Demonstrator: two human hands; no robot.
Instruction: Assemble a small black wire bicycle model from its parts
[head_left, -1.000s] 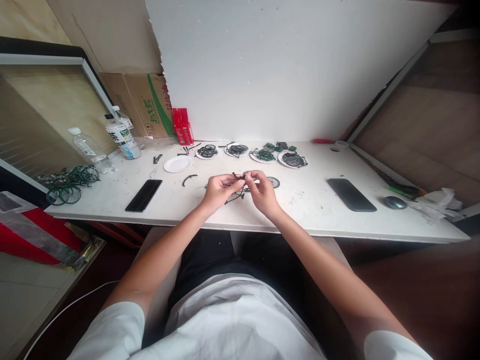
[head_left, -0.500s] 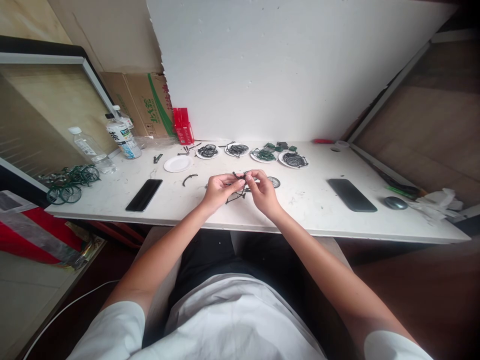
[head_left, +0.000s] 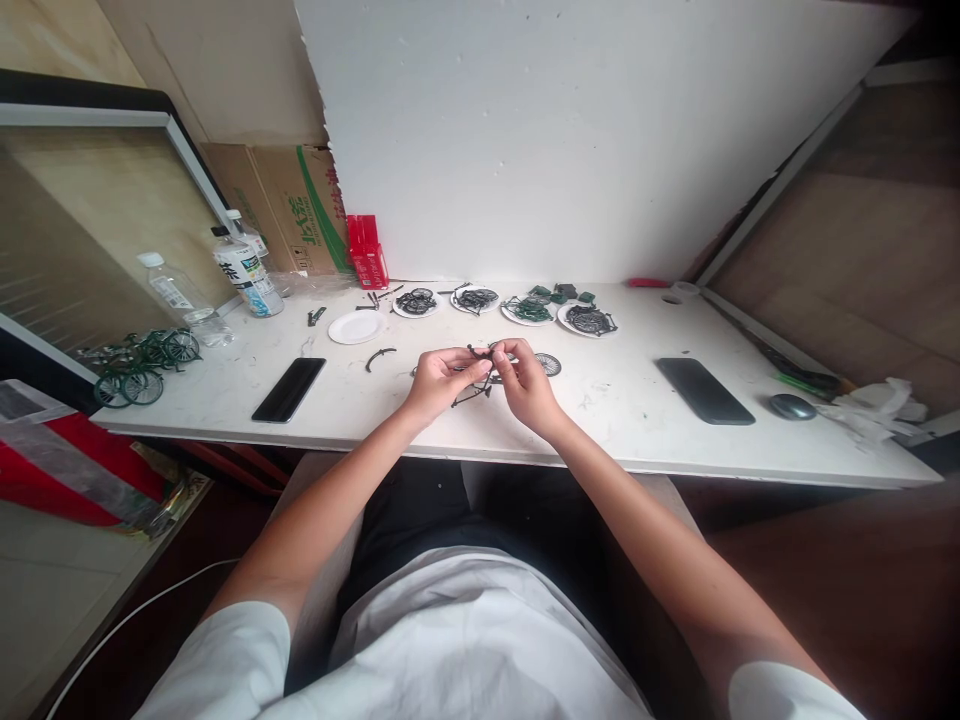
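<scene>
Two pinches, one pc: our L hand [head_left: 442, 380] and R hand [head_left: 525, 382] are each closed, thumb against fingers, on a small dark part [head_left: 480, 352] held btwn them over the table [head_left: 615, 415]. Thin dark frame [head_left: 471, 396] shows just below & btwn both hands; can't tell if the held part is joined to it. Spoked wheel [head_left: 550, 365] peeks out just right of R hand, partly hidden by it.

Progress, as we judge it: partway on this one. Built-up model bikes [head_left: 142, 370] stand far left of L hand, looking done. Left loose: curved strip [head_left: 380, 358] near L hand on its left, plus dark pcs [head_left: 416, 301] and green pcs [head_left: 529, 309] on plates beyond our fingertips. Fine joints too small to make out.

Room: table's near edge runs under our forearms, close behind both hands, so little slack toward us. Sideways is roomier: phone [head_left: 289, 390] sits well left of L hand, black slab [head_left: 705, 390] well right of R hand. Fwd reach is limited by the plate row; white plate [head_left: 355, 328] lies beyond L hand, up & left.
</scene>
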